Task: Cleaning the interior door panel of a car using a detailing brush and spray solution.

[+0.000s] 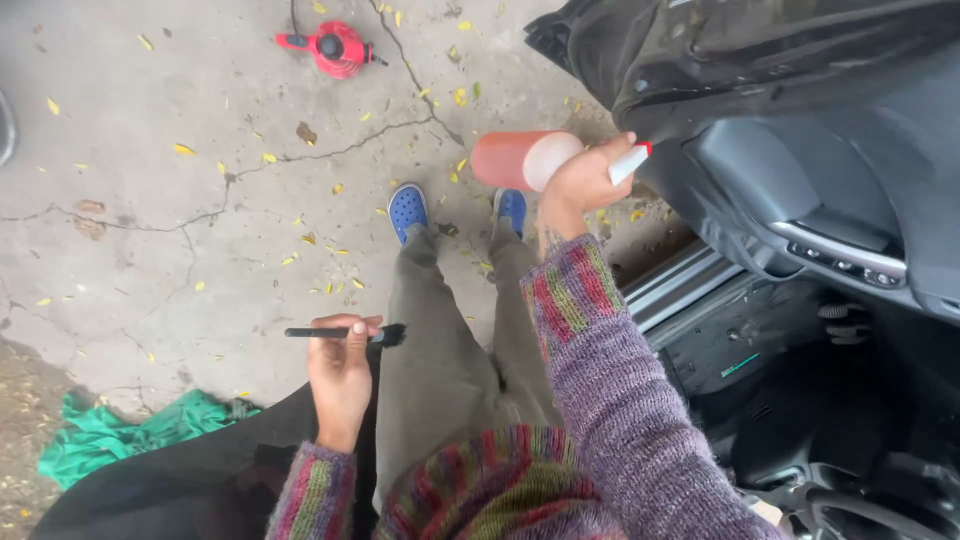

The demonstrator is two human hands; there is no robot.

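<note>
My right hand [580, 185] grips a spray bottle [520, 158] with a reddish-orange body and a white and red trigger head, its nozzle turned toward the inner panel of an open car door [800, 150]. My left hand [340, 370] holds a slim black brush [345, 333] level, bristles pointing right, above my left thigh. I stand beside the door in grey-green trousers and blue clogs [407, 208]. Both sleeves are striped purple knit.
Cracked concrete [180, 230] strewn with yellow leaves lies to the left. A red handheld machine [335, 47] sits far ahead. A green cloth [120, 435] lies crumpled at lower left. The car's door sill [680, 285] and dark footwell [830, 420] are on the right.
</note>
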